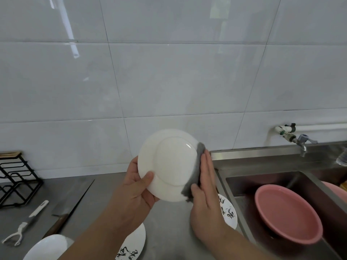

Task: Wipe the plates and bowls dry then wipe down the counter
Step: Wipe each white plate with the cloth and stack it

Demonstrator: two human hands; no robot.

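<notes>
A round white glazed ceramic plate [169,162] is held up at the centre of the frame, above the counter, tilted so that its smooth underside and raised foot ring face the camera. The left hand [135,186] grips its lower left rim, the thumb lying on the near face and the fingers curled out of sight behind. A soft grey cloth [195,169] is draped over the plate's right edge, and the right hand [204,190] lies flat on it, fingers straight and close together, pressing the cloth to the rim, with the thumb on the cloth lower down.

Below them runs a dull grey steel counter [169,222]. On it, at the lower centre and just right of the right hand, lie two white plates with black brush markings [133,246] [228,212]. A plain white dish [47,246] sits at the lower left. Left of centre lie a broad steel cleaver with a wooden handle [71,199] and a white plastic peeler [24,224], with a black wire rack [16,181] at the left edge. At the right, a steel sink [262,177] holds a round pink plastic basin [287,212] beneath a metal tap [302,145]. Glossy white wall tiles [169,72] fill the upper frame.
</notes>
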